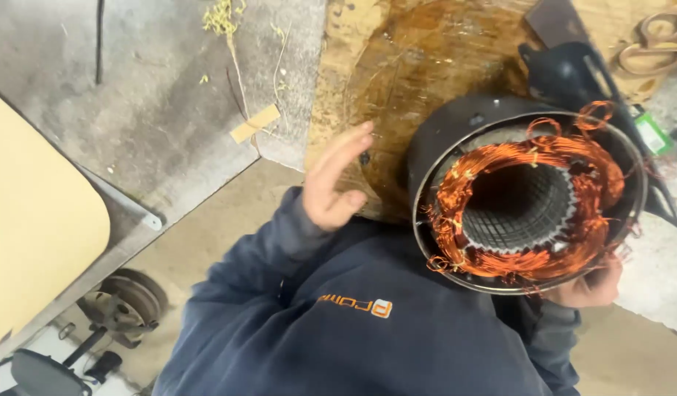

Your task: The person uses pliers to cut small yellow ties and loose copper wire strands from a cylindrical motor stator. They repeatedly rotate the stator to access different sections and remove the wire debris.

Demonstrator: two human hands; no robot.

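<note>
Right hand (589,287), lower right, grips the copper-wound motor stator (525,194), probably steadying it; left hand (336,180), centre frame, hovers open and empty. Next calls for a two-handed hold.

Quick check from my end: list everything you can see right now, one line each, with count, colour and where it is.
Motor stator housing: one, black, right of centre on the wooden board.
Copper windings: one ring of coils, orange, inside the housing around the slotted core.
Wooden board: one, brown and stained, top centre.
Scissors: one pair, tan handles, top right corner.
Green tag: one, right edge beside the housing.
Pale panel: one, cream, left edge.
Pulley wheel: one, dark metal, lower left on the floor.
Wood strip: one, tan, on the grey surface.
Left hand: open, raised, holding nothing.
Right hand: under the housing's lower rim; its grip is hidden.
</note>
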